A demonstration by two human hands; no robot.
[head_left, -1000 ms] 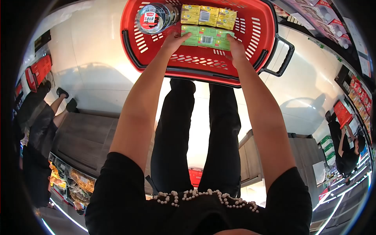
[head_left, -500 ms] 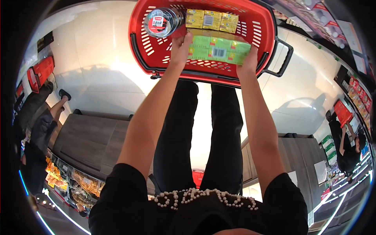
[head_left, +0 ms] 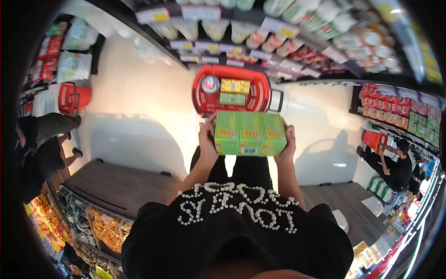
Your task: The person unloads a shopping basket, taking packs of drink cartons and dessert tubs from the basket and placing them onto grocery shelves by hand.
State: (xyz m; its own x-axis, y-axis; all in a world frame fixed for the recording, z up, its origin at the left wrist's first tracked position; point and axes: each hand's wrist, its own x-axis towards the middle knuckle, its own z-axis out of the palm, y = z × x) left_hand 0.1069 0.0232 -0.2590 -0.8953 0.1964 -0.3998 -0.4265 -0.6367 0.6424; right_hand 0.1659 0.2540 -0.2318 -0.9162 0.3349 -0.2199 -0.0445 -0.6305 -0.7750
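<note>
A green multipack of juice-box-like cartons is held up in front of my chest, above the floor. My left hand is closed around its left end, thumb along the side. At the opposite end, my right hand grips it, fingers wrapped at the edge. Beyond the pack, a red shopping basket stands on the floor. Inside it lie a round clear container with a label, a yellow multipack and another green pack.
Shelves of cups and tubs rise beyond the basket. Dark wooden counters flank me, with dried goods in bins at left. A person with a red basket is at far right; other people stand at left.
Both hands have come up out of the basket toward my chest with a green pack between them. The camera view has tilted up, showing more shelves.
</note>
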